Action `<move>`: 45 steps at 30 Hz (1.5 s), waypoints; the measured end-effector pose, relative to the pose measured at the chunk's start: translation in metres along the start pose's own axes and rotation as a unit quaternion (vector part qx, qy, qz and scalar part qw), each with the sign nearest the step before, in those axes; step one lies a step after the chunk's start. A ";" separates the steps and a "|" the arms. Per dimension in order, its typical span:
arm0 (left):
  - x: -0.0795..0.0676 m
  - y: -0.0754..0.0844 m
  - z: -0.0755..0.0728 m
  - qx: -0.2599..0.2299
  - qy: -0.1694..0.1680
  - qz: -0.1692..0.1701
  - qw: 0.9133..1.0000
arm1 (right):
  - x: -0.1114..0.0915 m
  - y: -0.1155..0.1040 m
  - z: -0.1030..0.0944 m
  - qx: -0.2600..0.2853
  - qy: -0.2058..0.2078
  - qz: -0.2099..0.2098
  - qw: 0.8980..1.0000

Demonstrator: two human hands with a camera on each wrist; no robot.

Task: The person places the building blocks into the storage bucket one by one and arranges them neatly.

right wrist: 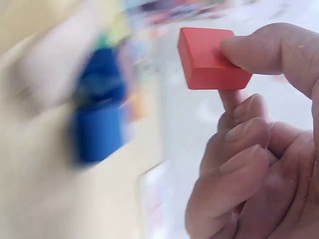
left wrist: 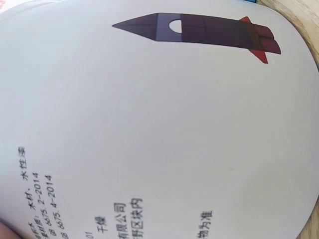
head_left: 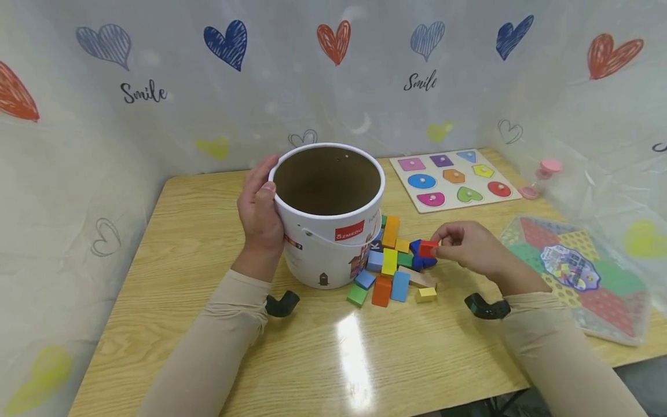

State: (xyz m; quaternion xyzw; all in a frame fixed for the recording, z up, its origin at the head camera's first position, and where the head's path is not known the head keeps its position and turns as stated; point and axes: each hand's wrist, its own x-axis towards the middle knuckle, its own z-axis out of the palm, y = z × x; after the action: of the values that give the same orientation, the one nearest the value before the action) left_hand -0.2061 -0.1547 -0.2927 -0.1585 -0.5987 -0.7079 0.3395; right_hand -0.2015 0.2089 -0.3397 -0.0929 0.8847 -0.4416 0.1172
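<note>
A white bucket (head_left: pixel 325 249) with a brown inside stands on the table, its side printed with pictures and text. My left hand (head_left: pixel 260 214) holds its left side close to the rim, fingers behind and thumb nearer me. In the left wrist view the bucket's wall (left wrist: pixel 149 114) fills almost everything. Between thumb and forefinger my right hand (head_left: pixel 471 249) pinches a red block (right wrist: pixel 212 59), right of the bucket. Beneath and beside it are dark blue blocks (head_left: pixel 418 262), blurred in the right wrist view. Several coloured blocks, among them a yellow block (head_left: pixel 389 262), lie against the bucket's right side.
A shape puzzle board (head_left: pixel 455 204) lies at the back right, with a pink sand timer (head_left: pixel 542 176) beside it. A clear package of coloured pieces (head_left: pixel 609 301) lies at the right edge of the wooden table (head_left: pixel 182 231). A curtain (head_left: pixel 292 87) hangs behind.
</note>
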 end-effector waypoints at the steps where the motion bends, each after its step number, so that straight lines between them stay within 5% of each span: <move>1: 0.001 -0.005 -0.001 0.001 -0.001 0.003 1.000 | 0.001 -0.010 -0.003 0.019 0.011 -0.014 1.000; 10: 0.004 -0.034 -0.007 0.021 0.004 0.026 0.999 | 0.013 -0.119 -0.005 0.164 0.090 -0.138 0.973; 17: 0.000 -0.038 -0.006 0.027 0.001 0.005 1.000 | 0.032 -0.141 0.013 0.185 0.070 -0.189 0.962; 25: -0.001 -0.010 0.001 0.034 -0.013 -0.004 0.999 | 0.024 -0.096 0.005 0.133 0.105 -0.142 0.975; 28: -0.002 -0.003 0.003 0.027 -0.005 -0.007 1.000 | 0.021 -0.065 0.005 0.118 0.079 -0.102 0.985; 34: 0.000 -0.021 -0.007 0.021 0.000 -0.019 1.000 | 0.023 -0.005 0.000 0.028 0.001 -0.023 0.999; 39: 0.002 -0.030 -0.011 0.014 0.000 -0.016 1.000 | 0.027 0.028 -0.007 -0.062 -0.078 0.007 0.995; 45: 0.002 -0.028 -0.009 0.005 -0.004 -0.002 1.000 | 0.030 0.041 -0.005 -0.120 -0.154 0.021 0.980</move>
State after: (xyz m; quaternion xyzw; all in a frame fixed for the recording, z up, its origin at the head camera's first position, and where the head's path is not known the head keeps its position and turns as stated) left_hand -0.2247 -0.1625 -0.3137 -0.1585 -0.6035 -0.7052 0.3367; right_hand -0.2342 0.2285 -0.3737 -0.1541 0.9045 -0.3097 0.2494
